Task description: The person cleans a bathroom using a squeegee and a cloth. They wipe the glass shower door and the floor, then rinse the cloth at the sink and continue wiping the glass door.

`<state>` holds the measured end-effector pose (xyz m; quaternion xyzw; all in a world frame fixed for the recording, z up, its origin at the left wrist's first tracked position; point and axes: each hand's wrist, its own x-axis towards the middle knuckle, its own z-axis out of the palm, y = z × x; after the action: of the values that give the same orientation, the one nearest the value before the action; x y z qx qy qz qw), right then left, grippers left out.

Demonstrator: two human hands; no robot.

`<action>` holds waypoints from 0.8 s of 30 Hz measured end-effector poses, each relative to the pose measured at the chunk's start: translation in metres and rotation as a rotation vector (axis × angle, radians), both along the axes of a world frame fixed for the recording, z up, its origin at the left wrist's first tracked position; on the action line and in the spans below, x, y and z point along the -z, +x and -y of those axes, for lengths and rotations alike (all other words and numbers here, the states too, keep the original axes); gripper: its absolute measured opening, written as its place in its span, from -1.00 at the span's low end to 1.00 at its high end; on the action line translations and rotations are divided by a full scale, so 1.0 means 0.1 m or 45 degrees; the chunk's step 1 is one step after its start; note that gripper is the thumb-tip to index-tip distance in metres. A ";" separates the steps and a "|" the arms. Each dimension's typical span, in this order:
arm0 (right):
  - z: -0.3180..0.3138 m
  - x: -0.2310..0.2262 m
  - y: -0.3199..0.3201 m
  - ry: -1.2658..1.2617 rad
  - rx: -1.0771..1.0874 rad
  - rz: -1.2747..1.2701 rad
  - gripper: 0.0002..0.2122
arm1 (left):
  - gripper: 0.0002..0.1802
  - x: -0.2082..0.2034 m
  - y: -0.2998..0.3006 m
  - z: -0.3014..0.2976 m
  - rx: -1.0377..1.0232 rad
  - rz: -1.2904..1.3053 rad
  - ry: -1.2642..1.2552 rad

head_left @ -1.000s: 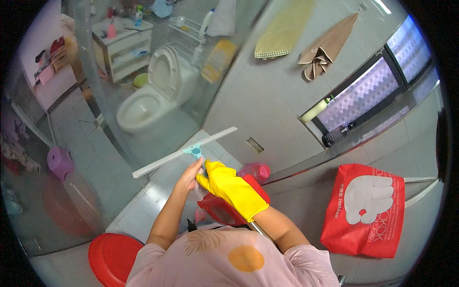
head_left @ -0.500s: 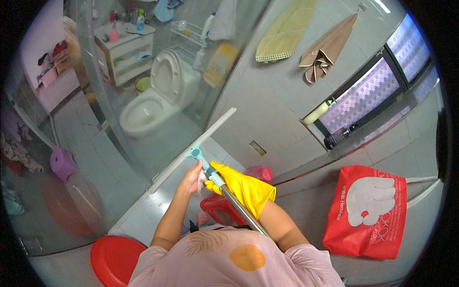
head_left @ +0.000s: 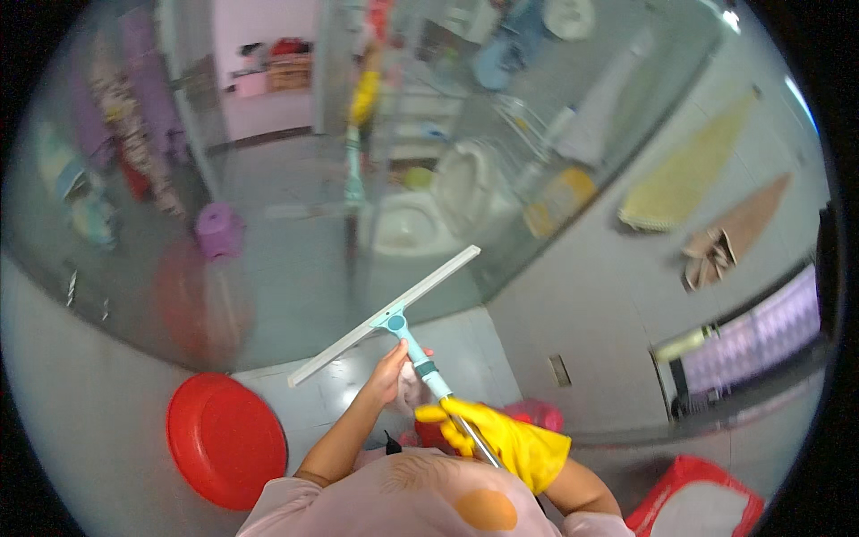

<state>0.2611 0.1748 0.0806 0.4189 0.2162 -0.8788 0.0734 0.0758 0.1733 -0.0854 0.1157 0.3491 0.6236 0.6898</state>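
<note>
**A:** so what's going on here? The squeegee (head_left: 385, 315) sits just below the middle of the frame, long white blade running from lower left up to the right, teal head, teal handle going down to the hands.

**B:** yep, both hands are on it. Left hand (head_left: 392, 376), bare, has its fingers curled around the handle right under the head. Right hand (head_left: 474, 431), in a yellow glove (head_left: 514, 443), is closed around the shaft lower down, toward the bottom centre.

**A:** is the blade actually on the glass (head_left: 295, 224)?

**B:** looks like it's up against the big curved pane that fills the upper left and middle, but I can't say for sure it's touching. Everything's a bit blurred.

**A:** how far along would you say?

**B:** hard call. I see no clear wiped strip or leftover suds on the pane, so there's no telling what's done. My guess is mid-job, with most of the glass above the blade to go.

**A:** other stuff around?

**B:** a toilet (head_left: 407, 219) shows just above centre, a red basin (head_left: 224, 438) is at lower left, and a red bag (head_left: 698, 501) is at lower right. A yellow towel (head_left: 684, 183) and a brown cloth (head_left: 729, 237) hang on the grey wall at the right.
</note>
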 end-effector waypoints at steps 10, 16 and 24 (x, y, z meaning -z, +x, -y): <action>0.19 0.05 0.04 0.715 -0.661 0.138 -0.62 | -0.61 -0.99 -0.59 0.78 -0.507 -0.160 0.323; 0.37 0.04 -0.01 1.277 -0.815 0.350 -0.65 | -0.64 -1.30 -0.50 0.89 -0.267 -0.500 0.208; 0.88 -0.74 -0.59 1.586 -0.476 0.409 -0.65 | -0.61 -1.73 -0.62 1.15 0.135 -0.449 0.751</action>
<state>0.2026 0.0865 0.1549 0.4641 0.7386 -0.4890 0.0001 0.0139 0.0580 0.0876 0.4340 0.2612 0.6313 0.5873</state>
